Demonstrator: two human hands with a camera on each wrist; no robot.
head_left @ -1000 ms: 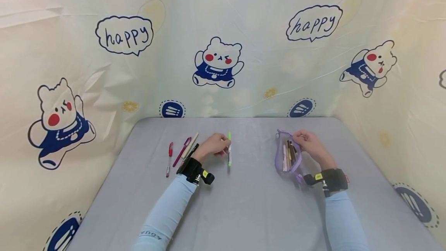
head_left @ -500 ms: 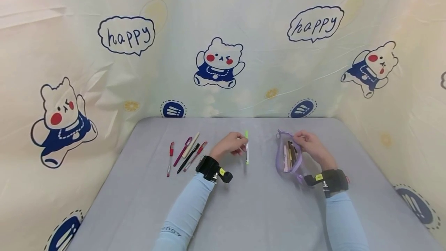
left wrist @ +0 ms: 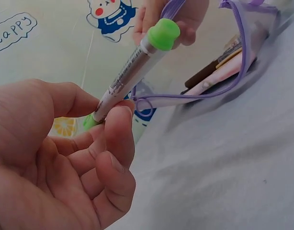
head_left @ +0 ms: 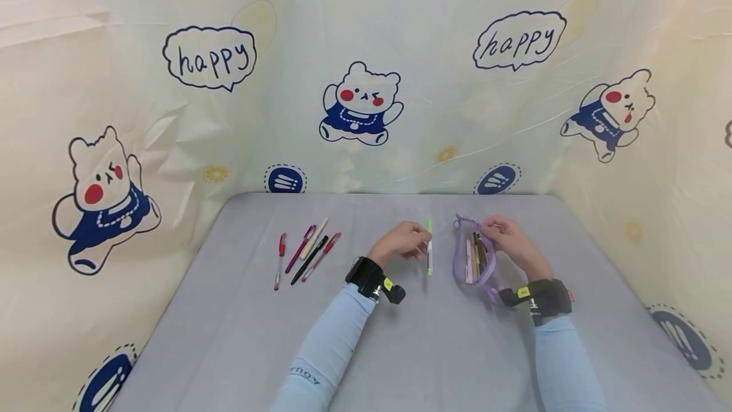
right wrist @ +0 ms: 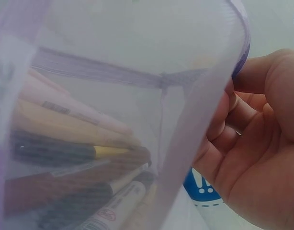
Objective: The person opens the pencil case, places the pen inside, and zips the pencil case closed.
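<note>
Between thumb and fingers, my left hand [head_left: 403, 240] pinches a white pen with bright green ends [head_left: 429, 256], held upright a short way left of the pouch. In the left wrist view the green end of the pen [left wrist: 163, 34] points up toward the pouch opening. My right hand [head_left: 513, 243] pinches the far right rim of a see-through pencil pouch [head_left: 459, 266] with purple zip edging, whose mouth gapes open. Through the mesh in the right wrist view, several pens [right wrist: 80, 153] lie inside, pink, yellow, brown and dark ones among them.
On the table's left side lie a red-capped pen [head_left: 277, 272], a purple pen [head_left: 300, 248], a cream pen [head_left: 314, 238], a black pen [head_left: 309, 260] and another red pen [head_left: 322, 257]. Behind the grey table [head_left: 229, 336] hangs a printed curtain [head_left: 434, 113].
My left hand has carried the green-ended pen rightward from near the loose pens to beside the pouch. My right hand has stayed on the pouch rim.
</note>
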